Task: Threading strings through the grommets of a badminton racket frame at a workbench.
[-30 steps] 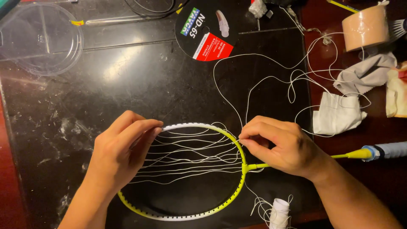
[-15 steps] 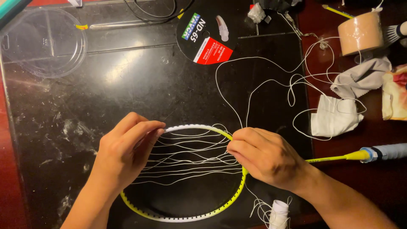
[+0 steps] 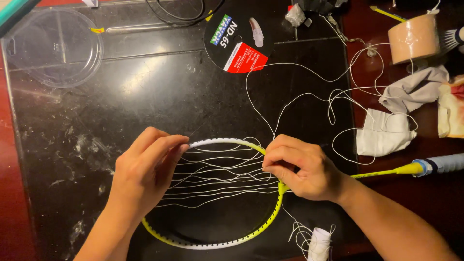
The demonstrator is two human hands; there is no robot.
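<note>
Down on the dark, scuffed stone counter lies a yellow-green badminton racket frame with a white-capped rim, its head flat and its thin yellow shaft running off to the right into a blue-and-grey wrapped handle. Loose white racket string crosses the head in slack, wavy rows that run roughly from left to right. The left hand rests on the left side of the head, its fingers curled down together onto the rim and the string ends there; its grip is closed about the strings, though which strand it has cannot be told. The right hand sits on the right side of the rim, just where the shaft joins, with fingers folded tight in a closed grip that pinches the string against the frame. From that hand a long tail of the same string loops up and away across the counter in wide curls toward the upper right. Behind the racket lies a round black string reel with a red and white label, and at the far left a clear round plastic lid. To the right sit a roll of tan tape, a crumpled grey cloth and a folded white cloth. A small white spool of string stands by the near edge, just below the right wrist.
</note>
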